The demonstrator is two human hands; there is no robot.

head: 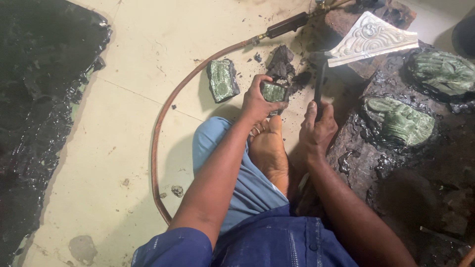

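My left hand [257, 101] is shut on a small greenish block [273, 92] held just above the tiled floor, near my bare foot [268, 148]. Gripped in my right hand [316, 131] is a dark tong-like tool [320, 86] that reaches up to an embossed silvery metal sheet [368, 39] and holds it by its lower left corner, above a dark slab. Black pitch chunks [283, 64] lie on the floor just beyond the block.
A second greenish block [222, 79] lies on the floor to the left. A brown hose [163, 118] curves to a torch handle [287, 24]. At right, a black pitch slab [420, 163] carries two green embossed reliefs [401, 121]. A glossy black pitch mass [34, 99] fills the left.
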